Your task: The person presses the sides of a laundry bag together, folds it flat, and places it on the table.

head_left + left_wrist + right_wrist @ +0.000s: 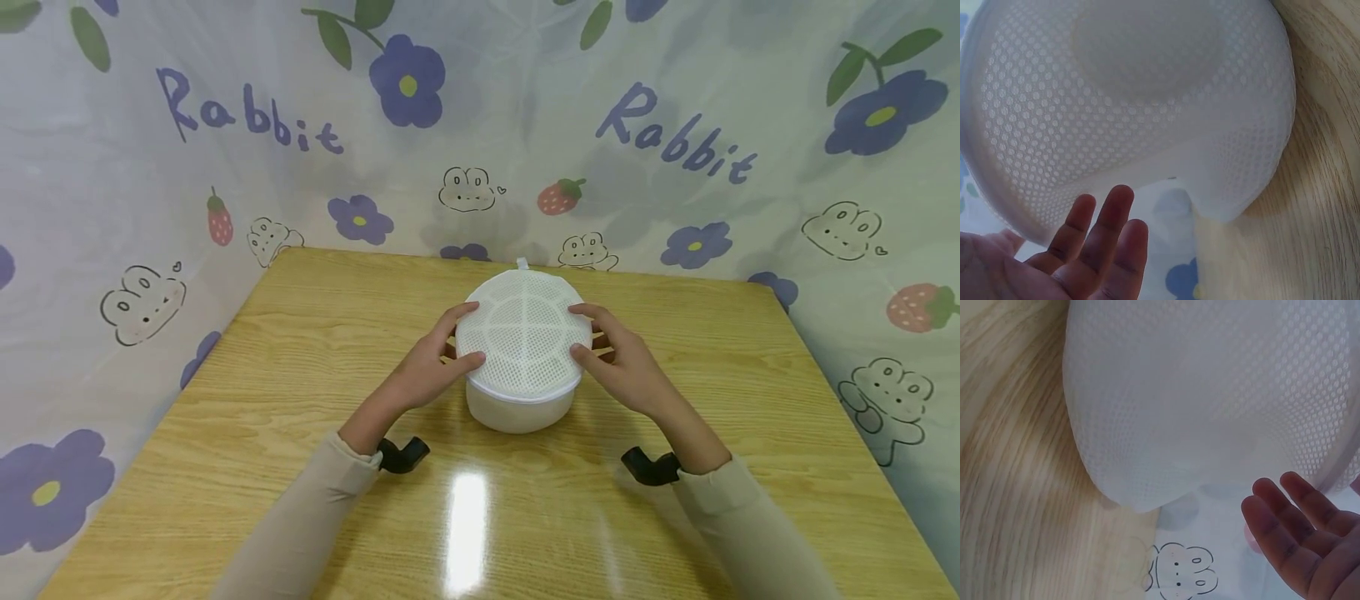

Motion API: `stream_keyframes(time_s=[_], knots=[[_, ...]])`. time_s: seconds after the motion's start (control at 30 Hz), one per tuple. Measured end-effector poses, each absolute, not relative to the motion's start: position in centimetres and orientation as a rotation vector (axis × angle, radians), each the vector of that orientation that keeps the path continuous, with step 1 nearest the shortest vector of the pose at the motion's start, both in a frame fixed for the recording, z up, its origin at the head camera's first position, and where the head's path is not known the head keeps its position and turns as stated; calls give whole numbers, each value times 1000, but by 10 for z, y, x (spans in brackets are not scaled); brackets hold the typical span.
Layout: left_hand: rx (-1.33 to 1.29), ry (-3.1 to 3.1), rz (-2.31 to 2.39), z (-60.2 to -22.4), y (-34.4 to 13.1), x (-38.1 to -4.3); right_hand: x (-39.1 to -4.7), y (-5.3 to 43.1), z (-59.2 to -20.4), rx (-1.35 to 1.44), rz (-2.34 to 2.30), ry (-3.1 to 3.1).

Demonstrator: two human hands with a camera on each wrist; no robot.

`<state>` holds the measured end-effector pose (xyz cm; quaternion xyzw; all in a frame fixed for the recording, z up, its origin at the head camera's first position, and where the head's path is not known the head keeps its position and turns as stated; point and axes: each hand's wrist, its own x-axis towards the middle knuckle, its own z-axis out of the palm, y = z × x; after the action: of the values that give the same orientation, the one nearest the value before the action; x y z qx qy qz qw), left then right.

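Note:
A round white mesh laundry bag, drum-shaped with a ribbed mesh top and a small white tab at its far edge, is on the wooden table in the head view. My left hand holds its left rim, thumb and index finger on top. On the opposite side my right hand holds the right rim in the same way. The bag's mesh side fills much of the left wrist view, three loosely bent fingers beside it. Three fingers also show near the mesh wall in the right wrist view.
The wooden table extends around the bag. Behind it and at both sides hangs a white curtain printed with rabbits, flowers and strawberries. Black curved pieces, a left one and a right one, are worn on the wrists.

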<state>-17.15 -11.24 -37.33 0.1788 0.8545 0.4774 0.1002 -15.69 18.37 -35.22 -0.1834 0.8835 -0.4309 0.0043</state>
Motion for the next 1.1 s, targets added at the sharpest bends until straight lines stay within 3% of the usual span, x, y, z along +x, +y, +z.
stream_keyframes(time_s=[1.1], knots=[[571,2131,1720,-383,-108,-178,-162,177,-361,-524,-1693,2458]])
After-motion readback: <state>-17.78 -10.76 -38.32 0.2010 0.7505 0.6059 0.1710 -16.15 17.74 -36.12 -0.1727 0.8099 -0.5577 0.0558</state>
